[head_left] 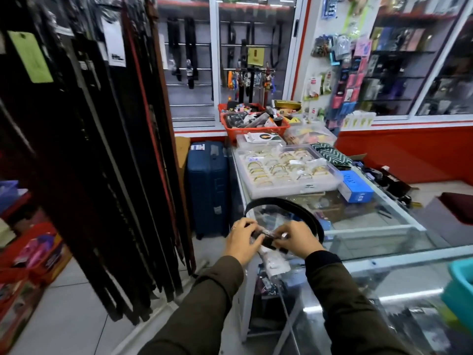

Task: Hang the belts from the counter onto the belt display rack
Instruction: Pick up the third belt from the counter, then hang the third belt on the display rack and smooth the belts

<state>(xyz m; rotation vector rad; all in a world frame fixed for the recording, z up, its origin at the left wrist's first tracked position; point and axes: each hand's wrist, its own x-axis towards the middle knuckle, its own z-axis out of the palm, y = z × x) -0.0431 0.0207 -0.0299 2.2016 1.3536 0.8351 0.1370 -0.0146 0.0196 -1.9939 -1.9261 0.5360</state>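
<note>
A black belt (289, 204) curls in a loop above the near left corner of the glass counter (378, 231). Its buckle end, in a clear plastic wrapper (271, 265), is pinched between both hands. My left hand (242, 239) grips the left side of the buckle end and my right hand (297, 239) grips the right side. The belt display rack (97, 149) stands to the left, packed with several hanging black, brown and red belts reaching almost to the floor.
On the counter behind the belt sit a clear tray of bangles (286, 170), a blue box (355, 187) and red baskets (253, 124) of small goods. A blue suitcase (208, 185) stands between rack and counter. A teal bin (460, 290) is at right.
</note>
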